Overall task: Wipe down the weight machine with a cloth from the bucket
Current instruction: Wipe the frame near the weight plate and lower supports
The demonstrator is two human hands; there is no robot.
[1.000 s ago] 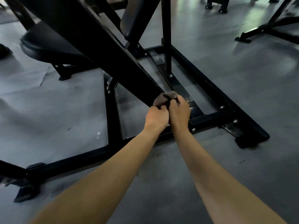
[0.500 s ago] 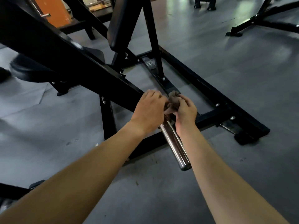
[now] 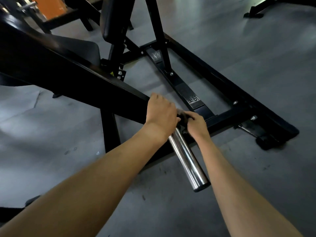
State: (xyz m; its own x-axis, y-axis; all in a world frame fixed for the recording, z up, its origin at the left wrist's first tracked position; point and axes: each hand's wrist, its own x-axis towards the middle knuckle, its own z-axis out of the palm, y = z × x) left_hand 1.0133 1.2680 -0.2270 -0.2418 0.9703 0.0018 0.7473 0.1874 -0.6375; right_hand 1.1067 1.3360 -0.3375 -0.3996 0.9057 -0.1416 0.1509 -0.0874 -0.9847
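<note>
A black weight machine fills the view, with a thick lever arm [image 3: 71,79] slanting down from the upper left. A chrome weight peg [image 3: 187,158] sticks out of the arm's lower end toward me. My left hand [image 3: 161,112] lies over the arm's end, fingers curled over its top edge. My right hand [image 3: 195,124] is right beside it and grips a dark cloth [image 3: 183,116] bunched against the root of the peg. Most of the cloth is hidden between the two hands. No bucket is in view.
The machine's black floor frame [image 3: 227,94] runs from upper middle to a foot at the right. A padded seat [image 3: 80,50] and back pad [image 3: 113,16] stand behind the arm. Another machine's base [image 3: 256,12] lies at top right. The floor is grey rubber [image 3: 256,65].
Both hands with the cloth have slid from the slanted arm's lower end onto the root of the chrome peg. My view has risen, and the peg now shows in full.
</note>
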